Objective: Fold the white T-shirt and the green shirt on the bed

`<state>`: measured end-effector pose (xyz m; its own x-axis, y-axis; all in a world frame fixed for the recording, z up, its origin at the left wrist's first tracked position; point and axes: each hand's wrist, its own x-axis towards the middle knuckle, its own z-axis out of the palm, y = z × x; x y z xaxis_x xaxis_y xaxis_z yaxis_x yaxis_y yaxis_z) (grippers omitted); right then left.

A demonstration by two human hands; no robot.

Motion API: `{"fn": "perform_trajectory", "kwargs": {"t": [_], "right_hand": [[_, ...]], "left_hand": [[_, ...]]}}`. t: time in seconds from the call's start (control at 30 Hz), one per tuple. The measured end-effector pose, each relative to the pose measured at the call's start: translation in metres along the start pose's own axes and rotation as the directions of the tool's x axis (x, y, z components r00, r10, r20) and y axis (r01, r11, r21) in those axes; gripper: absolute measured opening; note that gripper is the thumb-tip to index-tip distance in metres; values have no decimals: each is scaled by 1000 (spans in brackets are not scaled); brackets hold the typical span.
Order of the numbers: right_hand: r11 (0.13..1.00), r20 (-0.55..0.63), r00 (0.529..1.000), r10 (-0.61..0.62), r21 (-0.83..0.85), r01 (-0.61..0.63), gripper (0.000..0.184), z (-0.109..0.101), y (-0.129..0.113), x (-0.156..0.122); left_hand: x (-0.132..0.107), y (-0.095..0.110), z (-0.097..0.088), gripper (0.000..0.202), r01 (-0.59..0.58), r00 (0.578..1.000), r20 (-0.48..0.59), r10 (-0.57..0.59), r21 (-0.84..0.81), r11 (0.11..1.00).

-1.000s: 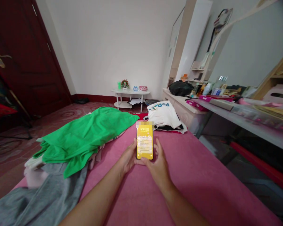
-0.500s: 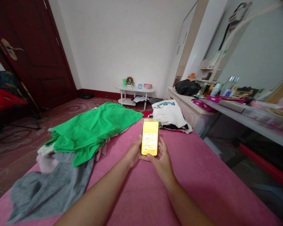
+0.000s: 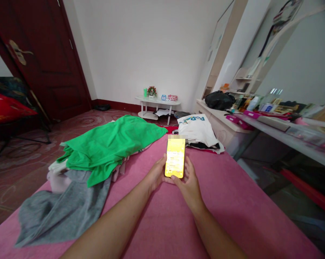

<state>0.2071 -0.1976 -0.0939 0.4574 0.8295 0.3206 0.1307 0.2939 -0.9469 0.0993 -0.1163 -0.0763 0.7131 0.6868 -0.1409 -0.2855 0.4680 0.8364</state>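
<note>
A smartphone (image 3: 175,158) with a bright yellow screen is held upright over the pink bed cover (image 3: 162,223). My left hand (image 3: 157,174) is closed around its left side and lower edge. On the other side, my right hand (image 3: 190,185) supports the phone, its thumb at the bottom of the screen and its fingers along the right edge. The text on the screen is too small to read. To the left lies a spread green garment (image 3: 111,144) on other clothes, beside grey clothing (image 3: 62,212). Beyond the phone is a pile topped by a white printed shirt (image 3: 197,129).
A small white table (image 3: 158,102) stands by the far wall with a flower ornament (image 3: 152,91) on it. At right, a dressing table (image 3: 292,136) carries bottles and boxes; a black bag (image 3: 220,100) rests behind. A dark red door (image 3: 49,54) is at left.
The whole view has shifted slightly, so the room and bed appear a little further right. Both hands keep their hold on the smartphone, with no clear change in grip.
</note>
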Motion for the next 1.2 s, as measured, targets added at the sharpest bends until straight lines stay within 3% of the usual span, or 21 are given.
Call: {"fn": "perform_trajectory", "kwargs": {"t": [0.4, 0.57, 0.83, 1.2], "right_hand": [[995, 9, 999, 33, 89, -33, 88, -3, -3, 2], [994, -17, 995, 98, 55, -96, 82, -14, -4, 9], [995, 15, 997, 81, 51, -82, 71, -20, -2, 11], [992, 67, 994, 90, 81, -96, 85, -17, -4, 9]], "left_hand": [[1, -2, -4, 62, 5, 1000, 22, -5, -16, 1000], [1, 0, -6, 60, 23, 1000, 14, -22, -49, 999], [-1, 3, -5, 56, 28, 999, 16, -27, -62, 998], [0, 2, -5, 57, 35, 999, 8, -35, -61, 997]]}}
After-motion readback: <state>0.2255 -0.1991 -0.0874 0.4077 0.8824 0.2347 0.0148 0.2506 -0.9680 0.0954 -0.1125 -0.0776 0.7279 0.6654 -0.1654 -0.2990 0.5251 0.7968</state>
